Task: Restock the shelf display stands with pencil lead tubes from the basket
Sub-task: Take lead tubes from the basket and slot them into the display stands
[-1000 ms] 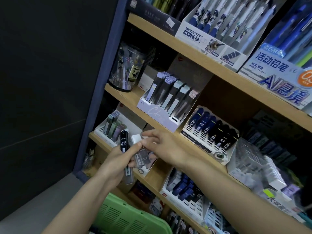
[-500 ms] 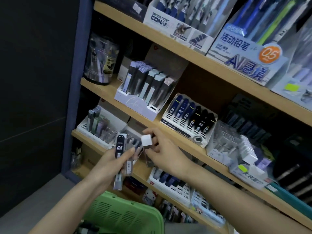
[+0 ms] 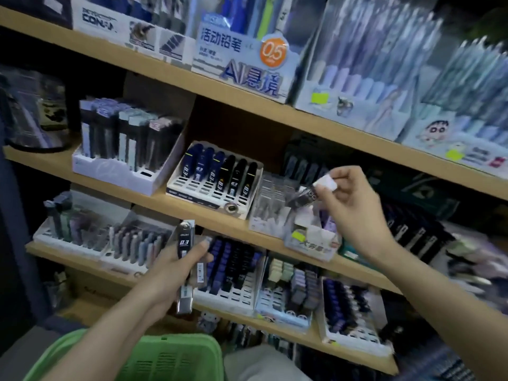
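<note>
My left hand (image 3: 171, 273) grips a small bundle of lead tubes, the front one black and marked "0.3" (image 3: 184, 244), in front of the lower shelf. My right hand (image 3: 347, 198) pinches a dark lead tube with a white cap (image 3: 310, 192) and holds it tilted over a clear display stand (image 3: 270, 209) on the middle shelf. The green basket (image 3: 154, 356) sits at the bottom of the view, below my left forearm.
A white stand with blue and black "0.3" tubes (image 3: 217, 174) stands left of the clear stand. Other lead stands (image 3: 121, 152) (image 3: 231, 273) fill the middle and lower shelves. Pencil display boxes (image 3: 242, 59) line the top shelf. A small labelled box (image 3: 312, 242) sits under my right hand.
My right hand has carried the white-capped tube away from my left hand, up and to the right, to the clear stand. The view has swung right along the shelves.
</note>
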`<action>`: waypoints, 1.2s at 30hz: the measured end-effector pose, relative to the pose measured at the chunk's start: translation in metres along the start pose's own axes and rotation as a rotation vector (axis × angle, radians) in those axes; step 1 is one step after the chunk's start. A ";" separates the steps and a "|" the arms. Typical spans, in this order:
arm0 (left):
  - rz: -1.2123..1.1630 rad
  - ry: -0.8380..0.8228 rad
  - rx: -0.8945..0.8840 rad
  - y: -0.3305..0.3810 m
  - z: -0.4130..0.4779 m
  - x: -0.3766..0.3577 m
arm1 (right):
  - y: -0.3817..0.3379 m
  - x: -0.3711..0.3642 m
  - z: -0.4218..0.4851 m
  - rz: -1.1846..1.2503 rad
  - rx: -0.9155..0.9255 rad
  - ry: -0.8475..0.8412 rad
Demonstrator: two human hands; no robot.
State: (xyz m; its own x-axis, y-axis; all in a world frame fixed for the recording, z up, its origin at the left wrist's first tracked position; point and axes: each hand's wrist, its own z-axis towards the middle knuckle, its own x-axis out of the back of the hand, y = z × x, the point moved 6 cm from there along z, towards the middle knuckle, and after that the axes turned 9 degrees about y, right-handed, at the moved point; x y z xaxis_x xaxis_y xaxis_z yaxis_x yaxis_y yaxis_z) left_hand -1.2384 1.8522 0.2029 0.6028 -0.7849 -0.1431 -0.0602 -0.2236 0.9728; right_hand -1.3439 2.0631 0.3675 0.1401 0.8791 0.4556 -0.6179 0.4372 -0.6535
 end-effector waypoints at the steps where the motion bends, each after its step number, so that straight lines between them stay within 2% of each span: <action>1: 0.006 -0.012 0.002 0.004 -0.001 -0.010 | 0.006 0.013 0.006 -0.033 0.015 0.063; 3: 0.004 -0.030 -0.016 0.012 -0.002 -0.031 | 0.018 0.031 0.018 -0.110 0.040 0.130; 7: 0.049 -0.087 -0.077 0.022 -0.003 -0.065 | 0.039 0.033 0.039 -0.209 0.053 0.103; 13: 0.042 -0.168 -0.110 0.026 -0.006 -0.091 | 0.070 0.000 0.071 -0.381 0.061 -0.073; 19: 0.050 -0.169 -0.115 0.024 0.002 -0.091 | 0.092 -0.021 0.088 -0.433 -0.114 -0.233; 25: 0.053 -0.163 -0.115 0.027 0.006 -0.091 | 0.096 -0.031 0.093 -0.565 -0.101 -0.294; 32: 0.085 -0.158 -0.101 0.027 0.005 -0.091 | 0.085 -0.032 0.090 -0.752 -0.005 -0.292; 36: 0.062 -0.153 -0.065 0.024 0.002 -0.091 | 0.057 -0.029 0.071 -0.745 0.189 -0.125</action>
State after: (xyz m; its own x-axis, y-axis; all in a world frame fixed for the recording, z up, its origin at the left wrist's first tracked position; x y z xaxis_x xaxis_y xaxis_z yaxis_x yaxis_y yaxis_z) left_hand -1.2961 1.9172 0.2391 0.4711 -0.8759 -0.1040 -0.0389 -0.1384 0.9896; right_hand -1.4382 2.0493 0.3596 0.4888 0.3333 0.8063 -0.5179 0.8546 -0.0393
